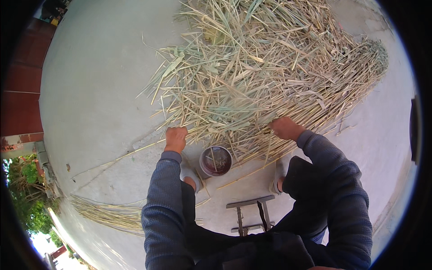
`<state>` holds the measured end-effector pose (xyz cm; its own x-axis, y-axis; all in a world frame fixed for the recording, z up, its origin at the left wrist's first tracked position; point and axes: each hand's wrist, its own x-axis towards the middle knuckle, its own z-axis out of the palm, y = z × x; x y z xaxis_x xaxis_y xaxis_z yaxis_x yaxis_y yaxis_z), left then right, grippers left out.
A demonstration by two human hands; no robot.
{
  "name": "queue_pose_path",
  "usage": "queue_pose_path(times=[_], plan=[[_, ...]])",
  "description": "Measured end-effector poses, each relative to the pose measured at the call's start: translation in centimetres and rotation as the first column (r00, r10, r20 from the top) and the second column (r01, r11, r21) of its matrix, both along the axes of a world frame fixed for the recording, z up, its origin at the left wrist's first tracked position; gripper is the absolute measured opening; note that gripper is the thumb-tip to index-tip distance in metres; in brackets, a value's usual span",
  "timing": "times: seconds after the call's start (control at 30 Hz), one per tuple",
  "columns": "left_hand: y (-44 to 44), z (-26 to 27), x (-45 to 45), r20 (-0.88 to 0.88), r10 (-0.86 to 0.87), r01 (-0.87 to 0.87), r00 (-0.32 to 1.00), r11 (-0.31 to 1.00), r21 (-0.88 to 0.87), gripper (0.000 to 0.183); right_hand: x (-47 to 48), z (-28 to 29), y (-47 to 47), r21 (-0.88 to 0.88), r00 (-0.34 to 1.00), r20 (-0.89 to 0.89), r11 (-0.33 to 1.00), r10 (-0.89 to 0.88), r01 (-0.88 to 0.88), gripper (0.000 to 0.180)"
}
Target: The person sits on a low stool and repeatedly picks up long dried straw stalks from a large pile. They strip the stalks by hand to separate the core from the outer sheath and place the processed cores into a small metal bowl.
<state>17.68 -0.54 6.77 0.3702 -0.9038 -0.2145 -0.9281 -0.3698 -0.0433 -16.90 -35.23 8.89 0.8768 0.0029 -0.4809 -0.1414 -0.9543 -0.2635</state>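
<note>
My left hand point(176, 139) is closed around a long thin plant stalk point(141, 148), whose thin end reaches out to the left over the concrete floor. To the right, my right hand point(285, 128) has its fingers bent at the lower edge of a large heap of dry stalks and leaves point(256, 77); its fingertips are partly hidden, and whether it grips a stalk cannot be told. Between and below the hands stands a small round bucket point(216, 161) with short stalk pieces and something dark inside.
A spread bundle of slender stalks point(108, 215) lies at lower left, partly behind my left sleeve. Between my legs is a low stool-like frame point(250, 216). My feet flank the bucket. Red wall panels point(22, 96) and green plants point(30, 195) border the floor at far left.
</note>
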Motion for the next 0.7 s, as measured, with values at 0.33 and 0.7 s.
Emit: queue_pose_path(times=[0.33,0.7], plan=[[1.0,-11.7,1.5,-0.072,0.035,-0.035,0.997,0.999,-0.002,0.016,0.0,-7.5,5.0,-0.134,0.989,-0.074,0.981,0.130,-0.139,0.033],[3.9,-7.4,3.2,-0.039,-0.119,0.122,0.992,0.988,0.090,0.016,-3.0,-7.6,2.7,-0.346,0.974,0.074,0.922,0.213,-0.175,0.009]])
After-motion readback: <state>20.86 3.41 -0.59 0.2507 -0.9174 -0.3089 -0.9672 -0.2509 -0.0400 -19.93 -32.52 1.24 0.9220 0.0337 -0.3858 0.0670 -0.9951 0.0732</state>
